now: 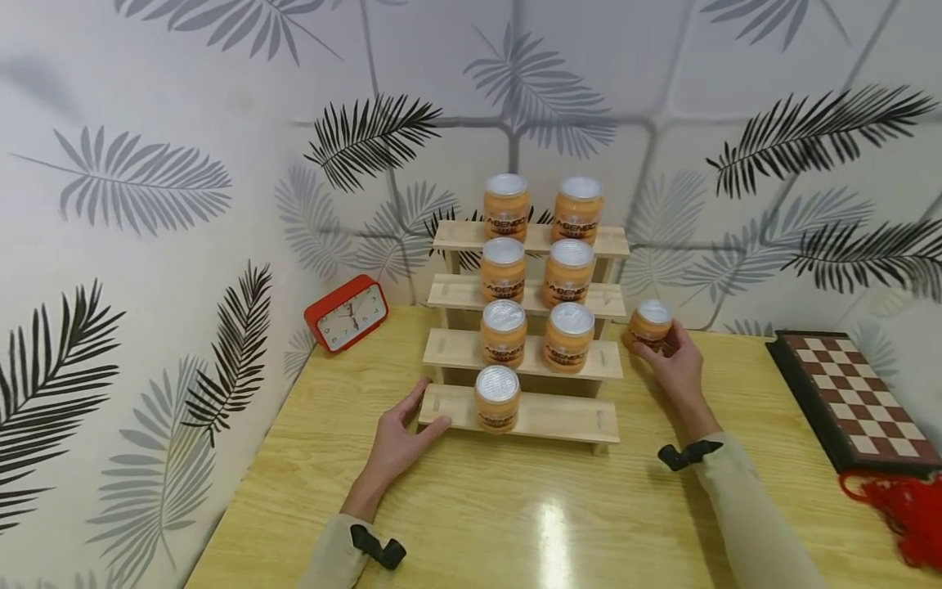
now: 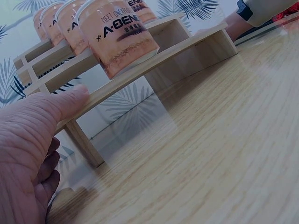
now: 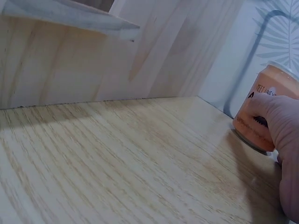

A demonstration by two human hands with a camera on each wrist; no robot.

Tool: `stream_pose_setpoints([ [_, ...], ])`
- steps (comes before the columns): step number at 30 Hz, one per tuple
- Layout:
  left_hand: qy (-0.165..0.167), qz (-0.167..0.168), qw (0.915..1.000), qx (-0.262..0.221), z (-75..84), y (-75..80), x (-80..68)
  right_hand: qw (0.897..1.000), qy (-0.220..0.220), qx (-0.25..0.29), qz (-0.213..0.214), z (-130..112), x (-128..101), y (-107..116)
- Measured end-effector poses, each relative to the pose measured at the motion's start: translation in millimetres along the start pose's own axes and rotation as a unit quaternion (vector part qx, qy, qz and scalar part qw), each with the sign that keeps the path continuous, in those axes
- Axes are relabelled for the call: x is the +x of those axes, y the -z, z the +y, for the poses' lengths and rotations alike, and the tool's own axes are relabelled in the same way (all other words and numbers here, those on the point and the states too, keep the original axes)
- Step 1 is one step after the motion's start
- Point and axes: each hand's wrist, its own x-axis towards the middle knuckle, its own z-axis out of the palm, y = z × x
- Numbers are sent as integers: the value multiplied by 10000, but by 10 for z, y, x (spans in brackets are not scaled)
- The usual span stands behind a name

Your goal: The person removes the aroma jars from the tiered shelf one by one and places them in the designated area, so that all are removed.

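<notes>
A stepped wooden display rack point(image 1: 562, 417) stands on the table, with orange cans with silver lids on its steps. Two cans sit on each of the upper three steps, and a single can point(image 1: 497, 401) is on the lowest. My left hand point(image 1: 397, 442) grips the left end of that lowest step, its thumb along the front edge point(image 2: 100, 95). Right of the rack, my right hand point(image 1: 679, 366) holds another orange can point(image 1: 651, 321) between thumb and fingers. This can tilts slightly in the right wrist view point(image 3: 254, 123); whether its base touches the table I cannot tell.
A red alarm clock point(image 1: 346, 313) leans near the wall, left of the rack. On the right lie a checkered board point(image 1: 857, 397) and a red tasselled bundle point(image 1: 901, 511). The leaf-patterned wall point(image 1: 648, 90) rises close behind the rack.
</notes>
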Motion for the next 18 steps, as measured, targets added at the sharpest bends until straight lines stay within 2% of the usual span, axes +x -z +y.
stream_pose_setpoints([
  [5, 5, 16, 10000, -18, -10, -1, 10, 9986, 127, 474, -180, 8, -12, 33],
  [9, 30, 17, 10000, 7, -1, -3, 8, 9978, 104, 582, -288, -29, -86, 93],
  [12, 26, 12, 10000, 28, 5, -3, 5, 9990, -78, 287, -321, -88, -192, 157],
  [18, 18, 9, 10000, 26, 7, -3, 5, 9988, -185, 272, -370, -197, -403, 253],
])
